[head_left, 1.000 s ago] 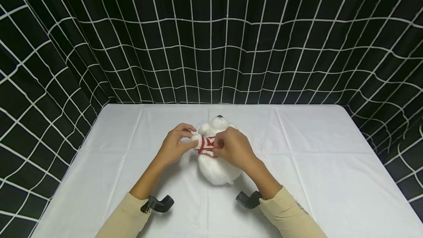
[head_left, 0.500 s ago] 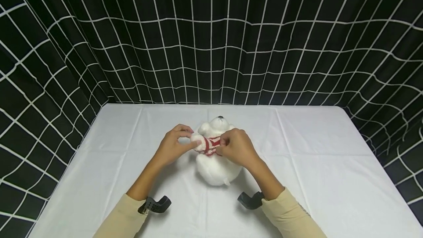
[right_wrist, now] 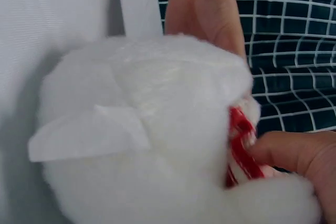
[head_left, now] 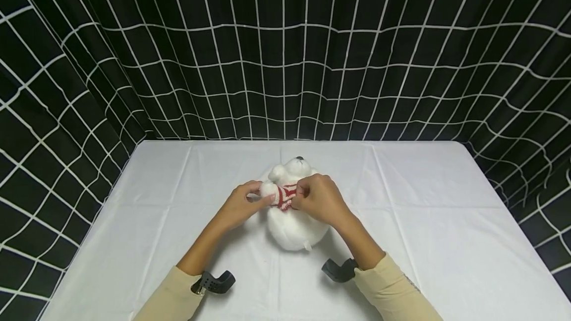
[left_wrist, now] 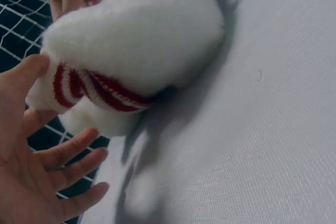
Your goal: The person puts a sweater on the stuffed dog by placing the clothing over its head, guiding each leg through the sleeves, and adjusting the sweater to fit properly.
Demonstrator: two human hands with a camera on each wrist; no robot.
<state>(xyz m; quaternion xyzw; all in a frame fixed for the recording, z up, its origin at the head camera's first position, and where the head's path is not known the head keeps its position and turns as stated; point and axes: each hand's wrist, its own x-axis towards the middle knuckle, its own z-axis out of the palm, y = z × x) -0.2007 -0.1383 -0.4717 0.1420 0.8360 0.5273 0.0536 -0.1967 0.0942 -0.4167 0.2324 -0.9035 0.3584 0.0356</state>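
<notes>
A white plush bear (head_left: 294, 232) lies on the table, its dark nose toward the back. Around its upper body sits a red-and-white striped knit garment (head_left: 286, 197). My left hand (head_left: 243, 205) pinches the plush's left-side paw (head_left: 267, 189) between thumb and index finger; in the left wrist view its other fingers (left_wrist: 79, 166) are spread apart. On the garment's middle, my right hand (head_left: 322, 199) pinches the knit with thumb and fingers, and in the right wrist view its thumb (right_wrist: 278, 148) presses on a red stripe. The plush's right-side arm is mostly hidden behind my right hand.
A white cloth covers the table (head_left: 424, 202). Black curtain with a white grid net (head_left: 285, 63) hangs behind and at both sides. A white fabric tag (right_wrist: 89, 135) sticks out from the plush's rear. Dark wrist mounts (head_left: 218, 281) sit at both sleeves.
The striped garment's lower edge has drawn up and bunched near my right hand, and more of the white paw shows. My left hand has shifted slightly right and toward me with the paw.
</notes>
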